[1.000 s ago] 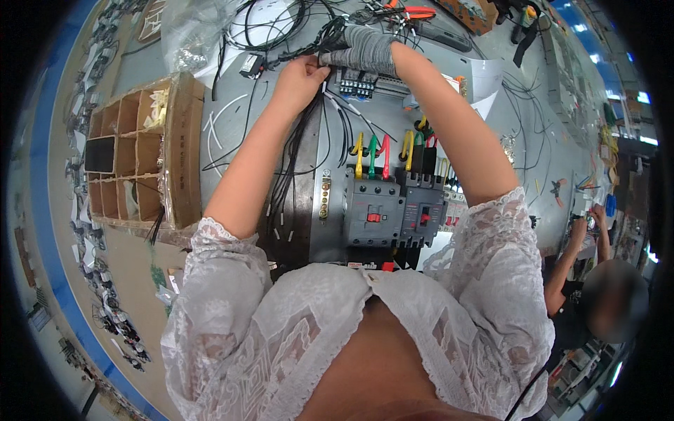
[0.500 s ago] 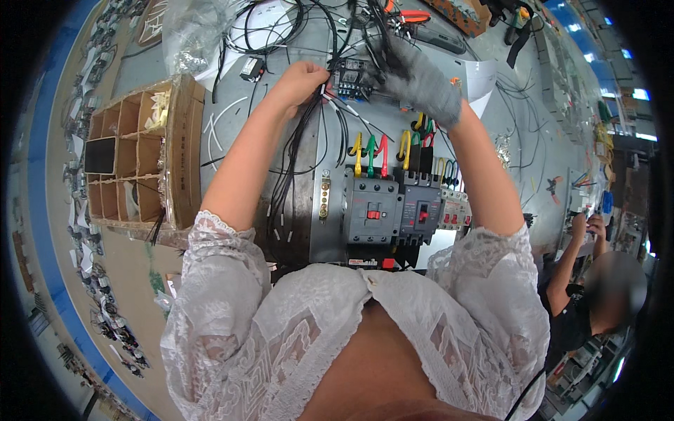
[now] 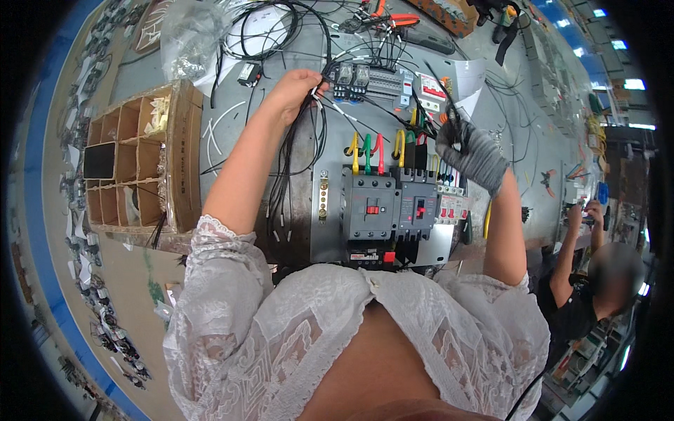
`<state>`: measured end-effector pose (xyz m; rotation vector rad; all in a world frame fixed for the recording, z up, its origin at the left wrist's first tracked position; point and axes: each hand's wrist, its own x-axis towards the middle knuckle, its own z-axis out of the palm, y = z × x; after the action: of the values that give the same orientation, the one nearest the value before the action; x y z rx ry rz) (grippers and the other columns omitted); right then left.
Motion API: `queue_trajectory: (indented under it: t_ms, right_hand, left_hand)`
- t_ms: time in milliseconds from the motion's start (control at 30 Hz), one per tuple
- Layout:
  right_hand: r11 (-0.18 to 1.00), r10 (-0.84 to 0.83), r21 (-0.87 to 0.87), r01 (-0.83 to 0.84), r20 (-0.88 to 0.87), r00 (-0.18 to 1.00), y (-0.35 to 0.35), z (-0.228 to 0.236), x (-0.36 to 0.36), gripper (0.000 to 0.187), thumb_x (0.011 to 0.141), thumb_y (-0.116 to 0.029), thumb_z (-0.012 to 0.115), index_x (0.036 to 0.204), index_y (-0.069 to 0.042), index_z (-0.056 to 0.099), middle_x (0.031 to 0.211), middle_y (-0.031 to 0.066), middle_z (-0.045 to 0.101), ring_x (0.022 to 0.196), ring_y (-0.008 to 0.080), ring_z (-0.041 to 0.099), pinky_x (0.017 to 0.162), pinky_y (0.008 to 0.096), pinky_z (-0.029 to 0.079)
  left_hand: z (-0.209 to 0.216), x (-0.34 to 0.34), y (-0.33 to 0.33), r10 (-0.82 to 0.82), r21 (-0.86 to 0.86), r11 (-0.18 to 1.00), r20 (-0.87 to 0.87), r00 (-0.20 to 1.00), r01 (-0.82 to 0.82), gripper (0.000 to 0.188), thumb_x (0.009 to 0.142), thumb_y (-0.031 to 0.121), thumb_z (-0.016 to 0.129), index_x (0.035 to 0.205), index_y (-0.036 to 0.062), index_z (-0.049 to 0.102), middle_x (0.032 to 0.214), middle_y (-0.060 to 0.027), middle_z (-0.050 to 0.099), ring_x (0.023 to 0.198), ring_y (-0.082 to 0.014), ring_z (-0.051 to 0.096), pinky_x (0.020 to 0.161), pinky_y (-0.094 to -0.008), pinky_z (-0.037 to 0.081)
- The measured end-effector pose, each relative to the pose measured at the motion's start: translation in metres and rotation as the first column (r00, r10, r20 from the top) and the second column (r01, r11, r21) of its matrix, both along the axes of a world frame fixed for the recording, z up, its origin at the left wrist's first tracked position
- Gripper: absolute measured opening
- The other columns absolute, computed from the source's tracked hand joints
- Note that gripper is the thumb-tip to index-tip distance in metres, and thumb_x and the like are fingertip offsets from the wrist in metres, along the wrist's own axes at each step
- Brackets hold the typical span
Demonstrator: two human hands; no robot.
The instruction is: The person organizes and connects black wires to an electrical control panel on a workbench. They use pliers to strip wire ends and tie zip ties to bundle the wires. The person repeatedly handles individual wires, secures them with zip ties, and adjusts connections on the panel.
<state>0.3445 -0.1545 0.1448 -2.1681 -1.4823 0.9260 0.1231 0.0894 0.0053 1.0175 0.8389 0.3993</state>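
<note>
My bare left hand (image 3: 298, 92) is closed round a bundle of black wires (image 3: 307, 130) at the left end of a row of relays and terminal blocks (image 3: 372, 83). Loose wire ends with white sleeves hang below it. My right hand (image 3: 472, 153), in a grey glove, is closed on black wires to the right of that row. One dark length sticks up beyond its fingers; its tip is thin and blurred. Below sit a large grey circuit breaker (image 3: 370, 208) and a smaller breaker (image 3: 417, 208), with yellow, green and red cables looping above them.
A divided cardboard box (image 3: 130, 158) stands on the left. Orange-handled pliers (image 3: 404, 19) and coiled black cable (image 3: 270, 31) lie at the back. A small black module (image 3: 249, 74) is near the coil. Another person (image 3: 576, 295) works at the far right.
My gloved right hand has swung right and toward me, away from the relays, uncovering the terminal row and a white breaker. My left hand has stayed nearly in place on the bundle.
</note>
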Motion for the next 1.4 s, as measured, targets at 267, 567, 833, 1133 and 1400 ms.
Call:
queue_trajectory:
  t_ms: [267,567,833,1133,1400]
  right_hand:
    - [0.903,0.412,-0.132,-0.409,0.534,0.738,-0.007,0.005,-0.029,0.035,0.071,-0.014,0.068,0.103,-0.003,0.059,0.088,0.0165,0.061,0.079,0.0323,0.059,0.072,0.0376,0.049]
    - [0.928,0.306,0.069,-0.367,0.424,0.853,0.019,0.05,-0.059,0.034,0.077,-0.028,0.064,0.104,-0.007,0.059,0.093,0.016,0.063,0.088,0.0319,0.06,0.078,0.0398,0.049]
    - [0.948,0.315,-0.094,-0.303,0.399,0.861,0.058,0.045,-0.06,0.035,0.082,-0.026,0.063,0.107,-0.003,0.057,0.087,0.0171,0.064,0.082,0.0336,0.062,0.076,0.039,0.049]
    - [0.826,0.541,-0.534,-0.181,0.66,0.522,0.102,-0.029,-0.053,0.028,0.076,-0.013,0.067,0.102,-0.004,0.066,0.099,0.0111,0.067,0.094,0.0296,0.064,0.08,0.0413,0.051]
    - [0.944,0.311,-0.133,-0.302,0.667,0.677,0.1,0.017,-0.088,0.045,0.075,-0.018,0.067,0.118,-0.012,0.054,0.119,0.011,0.057,0.112,0.0277,0.053,0.09,0.039,0.047]
  left_hand:
    - [-0.012,0.01,0.011,-0.027,0.141,0.989,-0.09,0.996,0.039,0.015,0.082,0.015,0.058,0.074,0.0019,0.06,0.067,-0.0046,0.059,0.057,-0.0126,0.053,0.049,-0.0256,0.041]
    - [0.007,0.025,0.002,-0.02,0.198,0.978,-0.201,0.979,0.061,0.017,0.078,0.015,0.057,0.068,0.0018,0.056,0.063,-0.0073,0.059,0.054,-0.0161,0.059,0.045,-0.0269,0.042]
    - [0.009,0.01,-0.003,0.07,0.226,0.974,-0.162,0.984,-0.032,0.009,0.076,0.008,0.057,0.074,0.0,0.06,0.065,-0.011,0.065,0.053,-0.0148,0.06,0.046,-0.0253,0.041]
    - [0.0,0.018,0.002,0.157,0.059,0.987,-0.078,0.984,-0.152,0.007,0.075,0.003,0.06,0.082,0.0033,0.06,0.065,-0.0029,0.061,0.05,-0.0092,0.053,0.042,-0.024,0.034]
    - [-0.012,0.013,0.02,0.009,0.075,0.997,-0.075,0.997,-0.004,0.004,0.078,0.002,0.058,0.08,-0.0008,0.06,0.064,-0.0035,0.057,0.053,-0.0112,0.054,0.044,-0.0233,0.039]
